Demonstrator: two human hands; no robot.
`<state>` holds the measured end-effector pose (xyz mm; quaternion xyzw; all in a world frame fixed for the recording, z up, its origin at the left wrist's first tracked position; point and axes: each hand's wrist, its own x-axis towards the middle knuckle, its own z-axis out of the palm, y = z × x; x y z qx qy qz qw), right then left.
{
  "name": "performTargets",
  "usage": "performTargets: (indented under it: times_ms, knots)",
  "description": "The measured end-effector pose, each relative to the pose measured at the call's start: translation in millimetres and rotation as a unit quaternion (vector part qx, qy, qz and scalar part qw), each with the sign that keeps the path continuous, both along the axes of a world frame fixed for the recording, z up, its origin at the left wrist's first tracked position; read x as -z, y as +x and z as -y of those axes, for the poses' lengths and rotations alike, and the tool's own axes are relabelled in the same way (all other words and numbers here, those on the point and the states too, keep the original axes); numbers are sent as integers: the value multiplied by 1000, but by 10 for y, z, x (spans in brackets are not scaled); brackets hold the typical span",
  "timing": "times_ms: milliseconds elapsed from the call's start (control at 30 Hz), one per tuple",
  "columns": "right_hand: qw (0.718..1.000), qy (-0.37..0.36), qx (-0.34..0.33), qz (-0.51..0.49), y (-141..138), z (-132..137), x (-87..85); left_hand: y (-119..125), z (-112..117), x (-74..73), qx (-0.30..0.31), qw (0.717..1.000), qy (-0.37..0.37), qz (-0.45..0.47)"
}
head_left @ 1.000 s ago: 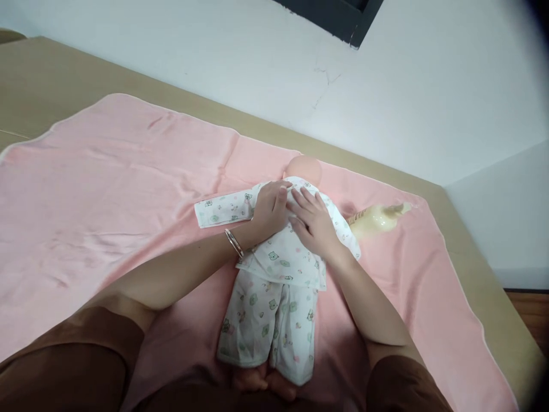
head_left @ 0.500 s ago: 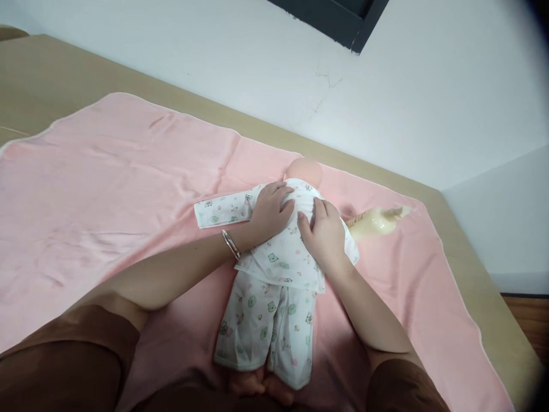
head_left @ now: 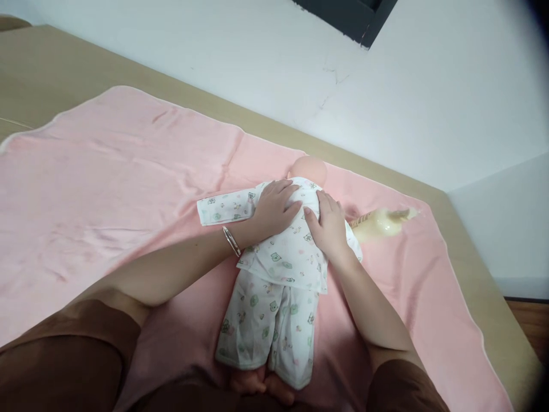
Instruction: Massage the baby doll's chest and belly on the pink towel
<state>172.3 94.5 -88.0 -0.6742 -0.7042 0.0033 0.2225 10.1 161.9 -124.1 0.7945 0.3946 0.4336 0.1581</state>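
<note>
A baby doll lies stretched out on a pink blanket, its bald head away from me and its feet toward me. It wears a white printed top and matching trousers. My left hand rests open on the left side of the doll's upper body, a bracelet round the wrist. On the right side, my right hand lies open with fingers spread on the top. Both palms touch the cloth. The doll's left-side sleeve points outward; its face is not visible.
A shiny cream-coloured object with a ridged, tapering end lies on the blanket to the right of the doll. The blanket covers a wooden table. A white wall with a dark frame stands behind.
The view has shifted slightly, so the doll and hands appear a little further right. Both hands stay on the doll's upper body, with only slight movement of the fingers.
</note>
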Motion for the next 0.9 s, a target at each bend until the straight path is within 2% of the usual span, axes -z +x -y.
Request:
performTargets:
  times_ms: [200, 300, 367, 500, 600, 667, 767, 900]
  knots:
    - [997, 6, 5, 72, -117, 127, -50, -22, -10, 69, 4, 995, 78, 61]
    - [991, 28, 22, 130, -201, 223, -79, -41, 24, 47, 6, 992, 109, 58]
    - [991, 30, 27, 129, -219, 242, -91, -49, 51, 16, 2, 993, 111, 51]
    - [998, -6, 18, 52, -119, 137, -79, -30, 54, -32, -16, 999, 51, 10]
    - [999, -33, -15, 10, 4, 20, -48, 0, 10, -41, -28, 998, -19, -43]
    - [998, -43, -43, 8, 50, -19, -40, 10, -5, -51, -32, 997, -34, -66]
    - [997, -45, -57, 39, 3, 24, -63, -4, 39, -95, -29, 997, 4, -78]
    - [994, -19, -6, 106, -222, 223, -111, -39, 168, -153, -19, 992, 80, -100]
